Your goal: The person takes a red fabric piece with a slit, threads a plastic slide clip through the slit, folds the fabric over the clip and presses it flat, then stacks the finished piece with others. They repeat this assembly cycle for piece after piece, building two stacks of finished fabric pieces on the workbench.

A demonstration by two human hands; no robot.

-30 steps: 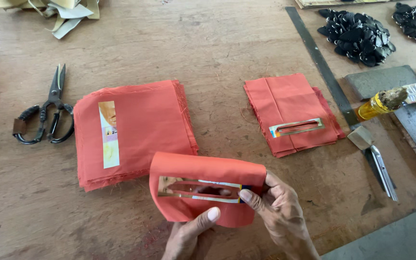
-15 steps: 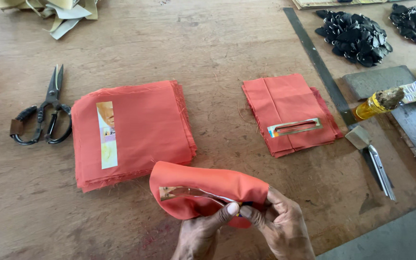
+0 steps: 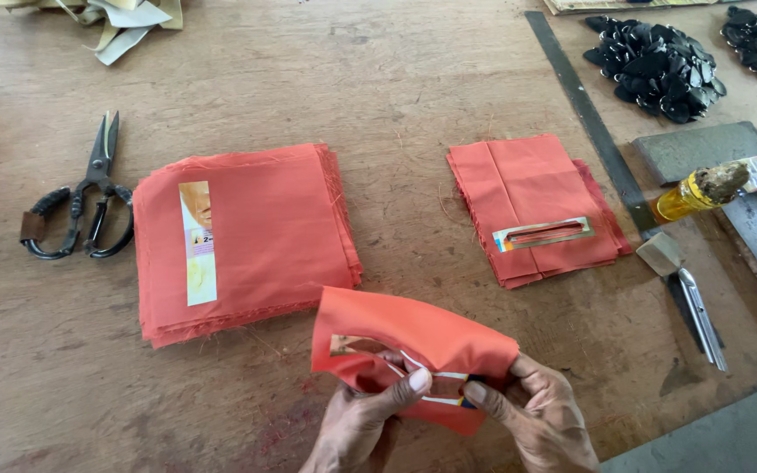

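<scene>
Both my hands hold one orange cloth piece (image 3: 413, 337) near the table's front edge. My left hand (image 3: 363, 420) pinches its lower edge with the thumb on a slit lined with a printed strip. My right hand (image 3: 538, 413) grips the same edge from the right. The cloth is bunched and folded over my fingers. A thick stack of orange cloth squares (image 3: 247, 236) with a printed paper strip on top lies just beyond, to the left. A smaller pile of finished orange pieces (image 3: 532, 206) with a framed slit lies to the right.
Black-handled scissors (image 3: 81, 197) lie at the far left. A metal ruler (image 3: 589, 114), a yellow glue bottle (image 3: 689, 197) and a knife-like tool (image 3: 685, 293) sit on the right. Heaps of black parts (image 3: 654, 66) are at the back right, scraps (image 3: 124, 17) at the back left.
The cloth piece has been folded over and bunched, hiding most of its slit. My hands have come closer together on its lower edge.
</scene>
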